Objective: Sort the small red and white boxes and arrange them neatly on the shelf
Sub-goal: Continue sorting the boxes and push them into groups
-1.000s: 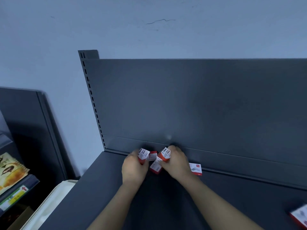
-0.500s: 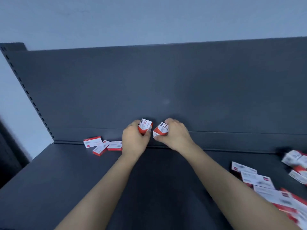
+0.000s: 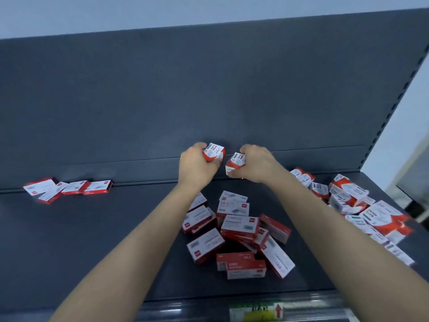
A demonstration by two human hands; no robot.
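Note:
My left hand [image 3: 196, 165] grips a small red and white paper-clip box [image 3: 214, 152] near the shelf's back wall. My right hand [image 3: 256, 163] grips a second box of the same kind [image 3: 235, 161] just beside it. Both boxes are held above the dark shelf [image 3: 116, 240]. A loose heap of flat red and white boxes [image 3: 239, 231] lies below my hands. Another heap of boxes [image 3: 362, 205] is piled at the right. Several flat boxes [image 3: 69, 188] lie in a rough row at the back left.
The dark back panel [image 3: 209, 89] rises behind the shelf. A perforated upright [image 3: 394, 101] closes the right side. A price label strip [image 3: 255, 311] runs along the shelf's front edge.
The view has swung right and down, bringing the middle and right heaps of boxes into sight. Both hands still hold their boxes, now slightly further apart.

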